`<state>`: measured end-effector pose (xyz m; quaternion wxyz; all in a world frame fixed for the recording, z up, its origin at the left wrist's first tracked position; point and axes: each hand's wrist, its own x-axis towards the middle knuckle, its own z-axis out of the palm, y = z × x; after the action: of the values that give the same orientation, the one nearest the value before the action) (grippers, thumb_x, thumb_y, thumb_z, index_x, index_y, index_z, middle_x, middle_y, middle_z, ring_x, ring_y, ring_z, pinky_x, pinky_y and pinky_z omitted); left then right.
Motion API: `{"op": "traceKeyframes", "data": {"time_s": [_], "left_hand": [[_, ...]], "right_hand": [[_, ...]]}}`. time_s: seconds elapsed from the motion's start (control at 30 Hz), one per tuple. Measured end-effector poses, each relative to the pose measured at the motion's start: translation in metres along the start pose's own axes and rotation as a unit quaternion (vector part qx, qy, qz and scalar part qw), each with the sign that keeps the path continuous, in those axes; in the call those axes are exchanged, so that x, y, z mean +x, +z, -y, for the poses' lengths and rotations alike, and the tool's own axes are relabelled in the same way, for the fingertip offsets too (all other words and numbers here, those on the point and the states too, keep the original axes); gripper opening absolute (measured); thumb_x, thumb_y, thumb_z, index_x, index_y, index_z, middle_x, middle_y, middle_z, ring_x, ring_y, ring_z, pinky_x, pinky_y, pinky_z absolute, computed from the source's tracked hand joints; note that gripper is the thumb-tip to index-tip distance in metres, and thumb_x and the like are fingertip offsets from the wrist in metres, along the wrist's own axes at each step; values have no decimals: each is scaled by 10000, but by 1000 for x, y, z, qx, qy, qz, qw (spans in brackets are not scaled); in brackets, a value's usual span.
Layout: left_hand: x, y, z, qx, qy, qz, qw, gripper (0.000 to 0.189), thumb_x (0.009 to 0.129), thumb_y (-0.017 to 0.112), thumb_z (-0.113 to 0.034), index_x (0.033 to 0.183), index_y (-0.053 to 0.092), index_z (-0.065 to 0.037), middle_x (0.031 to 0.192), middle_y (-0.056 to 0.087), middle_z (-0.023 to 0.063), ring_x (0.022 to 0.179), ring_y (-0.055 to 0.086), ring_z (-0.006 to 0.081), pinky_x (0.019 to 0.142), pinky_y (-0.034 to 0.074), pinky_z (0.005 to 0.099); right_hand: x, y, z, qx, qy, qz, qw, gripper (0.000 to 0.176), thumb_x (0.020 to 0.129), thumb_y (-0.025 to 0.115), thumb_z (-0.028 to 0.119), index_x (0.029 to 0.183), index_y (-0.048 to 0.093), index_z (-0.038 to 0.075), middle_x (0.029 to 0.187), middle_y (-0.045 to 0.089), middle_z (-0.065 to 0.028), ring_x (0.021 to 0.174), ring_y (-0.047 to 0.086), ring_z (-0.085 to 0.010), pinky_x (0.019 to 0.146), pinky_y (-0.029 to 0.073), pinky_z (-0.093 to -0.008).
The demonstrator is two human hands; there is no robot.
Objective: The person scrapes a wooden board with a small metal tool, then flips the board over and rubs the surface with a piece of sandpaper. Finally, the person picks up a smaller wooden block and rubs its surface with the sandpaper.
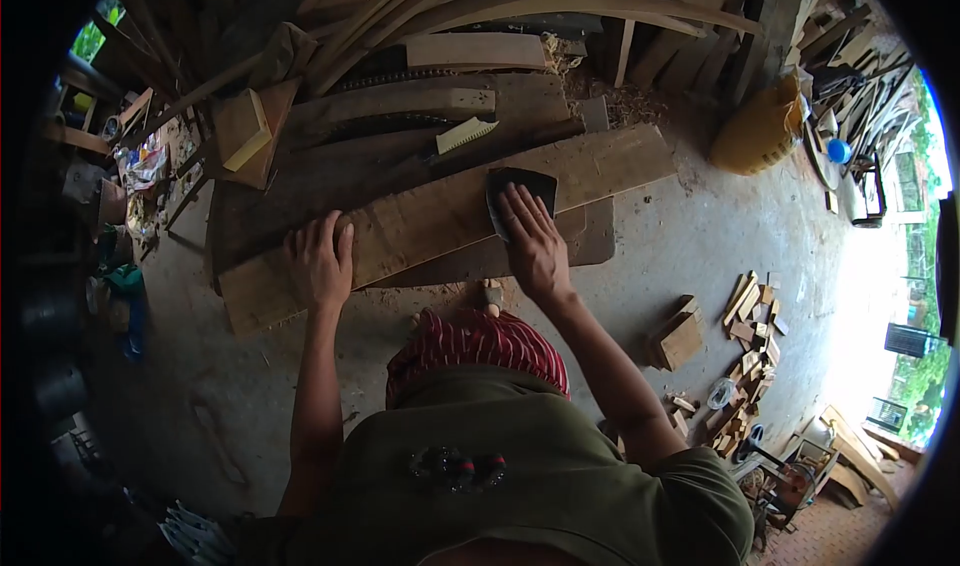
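- Your left hand (320,261) lies flat on the plank's (420,226) left end, fingers slightly apart; the plank looks stiff, heavy
- Your right hand (532,246) pins the dark sanding sheet (520,184) on the plank's middle, fingers straight, together; the sheet seems thin, floppy; hold it under the palm

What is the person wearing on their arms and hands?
Nothing on the left hand or right hand: no gloves or watch that I can see. Both arms are bare up to the short olive-green sleeves.

Dusty concrete floor (690,256) under stacked planks (420,224), scattered wood offcuts (748,324) and a yellow sack (760,131).
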<state>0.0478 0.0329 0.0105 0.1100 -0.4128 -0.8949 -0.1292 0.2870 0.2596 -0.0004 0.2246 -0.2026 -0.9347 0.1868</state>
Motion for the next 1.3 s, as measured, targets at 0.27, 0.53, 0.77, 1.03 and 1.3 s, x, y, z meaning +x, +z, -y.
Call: {"op": "traceKeyframes", "data": {"time_s": [0.27,0.53,0.77,1.03,1.3], "left_hand": [[0,0,-1,-7,5,-6,1000,332,1021,499,-372,1213,610,-125,1099,655,93,1026,599,316,1044,375,513],[3,-1,-1,-3,6,-13,1000,321,1017,513,-364,1201,615,-123,1065,660,94,1008,604,313,1029,388,497],[-1,-1,-2,-7,10,-20,1000,315,1009,526,-354,1191,621,-116,1056,662,99,999,603,317,1017,396,486],[2,-1,-3,-5,8,-16,1000,313,1003,535,-351,1180,628,-110,1067,661,105,998,600,320,1003,407,478],[3,3,0,-14,13,-28,999,320,1007,532,-357,1189,621,-109,1066,656,109,1008,595,330,999,404,488]], "right_hand": [[69,-66,-202,-141,179,-136,964,389,938,500,118,1293,601,-6,1393,566,-208,1337,503,-349,1115,397,-455],[38,-25,-90,-60,24,-27,998,557,882,449,-45,1429,499,45,1487,489,-160,1380,457,-347,1178,342,-441],[79,-78,-218,-114,280,-104,947,338,930,492,85,1236,615,12,1317,607,-203,1275,546,-344,1059,449,-407],[44,-50,-162,-105,84,-85,987,491,903,463,-1,1389,527,19,1482,486,-173,1386,439,-361,1149,367,-444],[53,-39,-179,-70,126,-109,983,452,927,478,75,1368,557,18,1470,502,-187,1378,460,-357,1164,349,-457]]}}
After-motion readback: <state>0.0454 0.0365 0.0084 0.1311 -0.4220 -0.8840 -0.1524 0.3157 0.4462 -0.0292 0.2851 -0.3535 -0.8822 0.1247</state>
